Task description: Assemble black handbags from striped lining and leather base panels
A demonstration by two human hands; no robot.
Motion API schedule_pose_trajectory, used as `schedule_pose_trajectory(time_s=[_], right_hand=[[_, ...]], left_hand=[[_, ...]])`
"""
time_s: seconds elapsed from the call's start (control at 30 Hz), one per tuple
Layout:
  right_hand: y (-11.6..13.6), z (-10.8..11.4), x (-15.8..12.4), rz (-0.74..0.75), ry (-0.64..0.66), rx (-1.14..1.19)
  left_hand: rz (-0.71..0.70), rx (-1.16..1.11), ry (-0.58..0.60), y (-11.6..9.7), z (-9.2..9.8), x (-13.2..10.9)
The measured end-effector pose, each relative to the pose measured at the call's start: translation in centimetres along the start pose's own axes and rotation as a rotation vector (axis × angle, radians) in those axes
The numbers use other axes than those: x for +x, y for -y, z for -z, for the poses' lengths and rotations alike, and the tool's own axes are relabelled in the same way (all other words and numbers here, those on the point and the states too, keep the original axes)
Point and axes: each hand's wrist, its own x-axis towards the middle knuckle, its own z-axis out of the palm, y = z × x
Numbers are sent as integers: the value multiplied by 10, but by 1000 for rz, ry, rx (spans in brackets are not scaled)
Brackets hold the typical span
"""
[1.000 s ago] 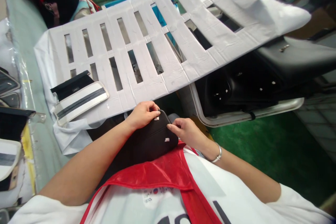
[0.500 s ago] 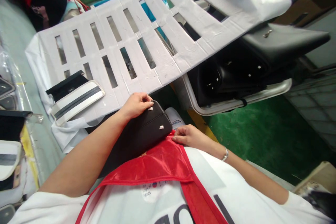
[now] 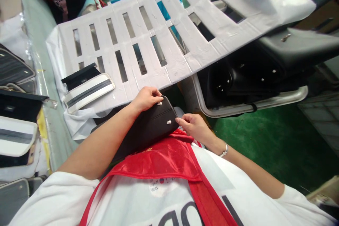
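Note:
A black padded panel (image 3: 148, 129) lies on my lap, with two small white tabs on its near corner. My left hand (image 3: 146, 98) grips its top edge, fingers curled over one tab. My right hand (image 3: 192, 127) sits at the panel's right edge with its fingers pinched together beside the other white tab (image 3: 168, 122); what they hold is too small to make out. A silver bracelet is on my right wrist. My red apron (image 3: 164, 159) lies under the panel's lower edge.
A white slotted board (image 3: 169, 42) slopes across in front of me, with a white-and-black striped panel (image 3: 88, 91) lying at its left end. A metal-rimmed bin of black parts (image 3: 246, 81) is at the right. More panels are stacked at the left (image 3: 16, 127). A person in red sits at the far top left.
My right hand has moved back up from the apron to the panel's right edge by the white tab. My left hand stays on the top edge.

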Motion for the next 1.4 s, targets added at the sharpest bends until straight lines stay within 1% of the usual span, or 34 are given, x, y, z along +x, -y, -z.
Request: schedule_pose_trajectory(time_s=[0.1, 0.2, 0.4, 0.53, 0.8, 1.03, 1.13, 1.27, 1.3, 1.4], right_hand=[[1, -2, 0, 31, -36, -58], [4, -4, -1, 52, -47, -108], [3, -3, -1, 64, -28, -137], [-1, -2, 1, 64, 3, -122], [-2, -1, 6, 51, 18, -146], [3, 2, 7, 42, 27, -172], [5, 3, 7, 63, 27, -258], [9, 6, 6, 71, 41, -390], [9, 7, 6, 64, 47, -411], [10, 13, 7, 37, 65, -439]], left_hand=[[10, -37, -8, 0, -1, -2], [31, -78, 9, 1, -1, -1], [76, -180, 81, 5, 2, 2], [88, -208, 123, 4, 5, 4], [101, -217, 85, 4, 3, 5], [25, -134, 36, 7, -5, 6], [-5, -88, 65, 5, -6, 9], [-11, -125, 91, 6, -7, 16], [-5, -135, 111, 8, -7, 18], [-6, -173, 228, 12, -3, 18]])
